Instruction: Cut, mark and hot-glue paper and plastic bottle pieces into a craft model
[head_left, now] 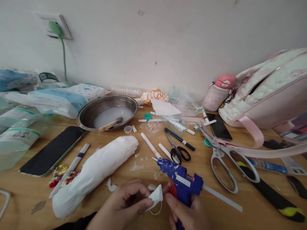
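My left hand (124, 204) pinches a small white folded piece (156, 195) near the table's front edge, fingers closed on it. My right hand (185, 212) grips a blue hot glue gun (178, 179) with a red trigger, its nozzle pointing up and left, just above the white piece. A clear glue stick (222, 198) sticks out of the gun's back. A long white paper-wrapped bundle (96, 172) lies to the left of my hands.
A steel pan (83, 115) holds milky liquid and a wooden stick. Black-handled scissors (178, 150), large silver shears (223, 159), white marker pens (151, 145), two phones (51, 151), plastic bags, a pink bottle (218, 92) and a pink bag (268, 89) crowd the wooden table.
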Available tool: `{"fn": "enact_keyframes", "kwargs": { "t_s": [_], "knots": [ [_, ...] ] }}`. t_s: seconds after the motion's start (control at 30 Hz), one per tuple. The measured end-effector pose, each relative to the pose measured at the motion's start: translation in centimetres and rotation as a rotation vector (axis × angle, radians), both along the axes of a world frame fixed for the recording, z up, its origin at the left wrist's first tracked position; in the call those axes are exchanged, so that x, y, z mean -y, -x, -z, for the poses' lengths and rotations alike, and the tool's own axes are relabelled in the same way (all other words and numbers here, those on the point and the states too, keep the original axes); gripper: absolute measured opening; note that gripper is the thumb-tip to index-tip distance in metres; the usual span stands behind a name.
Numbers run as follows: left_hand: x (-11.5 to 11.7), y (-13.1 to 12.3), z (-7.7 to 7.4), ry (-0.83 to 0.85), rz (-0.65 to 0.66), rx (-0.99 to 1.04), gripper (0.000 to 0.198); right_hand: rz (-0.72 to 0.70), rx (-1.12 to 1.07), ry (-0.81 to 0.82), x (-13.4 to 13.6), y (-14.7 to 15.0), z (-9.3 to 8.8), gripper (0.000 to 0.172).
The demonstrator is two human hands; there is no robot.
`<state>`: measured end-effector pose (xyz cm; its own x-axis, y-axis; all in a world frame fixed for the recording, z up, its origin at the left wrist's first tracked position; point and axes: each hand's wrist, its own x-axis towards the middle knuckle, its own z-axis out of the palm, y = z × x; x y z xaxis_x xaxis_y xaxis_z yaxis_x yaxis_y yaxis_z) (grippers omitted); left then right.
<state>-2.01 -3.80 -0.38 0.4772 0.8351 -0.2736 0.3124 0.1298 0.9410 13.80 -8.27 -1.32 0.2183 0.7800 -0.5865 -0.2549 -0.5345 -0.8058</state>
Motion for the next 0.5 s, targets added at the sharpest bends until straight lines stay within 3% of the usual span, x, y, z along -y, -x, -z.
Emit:
{"fn": "enact_keyframes", "kwargs": {
  "t_s": [0.1, 0.3, 0.5],
  "knots": [
    [0.01, 0.12, 0.11, -0.017, -0.001, -0.026, 0.023, 0.046, -0.048, -0.063, -0.19, 0.03, -0.09, 0.051],
    [-0.31, -0.05, 0.16, -0.069, -0.036, -0.011, 0.021, -0.036, 0.085, 0.034, 0.09, 0.40, -0.32, 0.043],
    [-0.05, -0.07, 0.01, -0.031, -0.025, 0.031, 0.023, -0.029, 0.042, 0.018, 0.16, 0.42, -0.23, 0.048]
  ]
}}
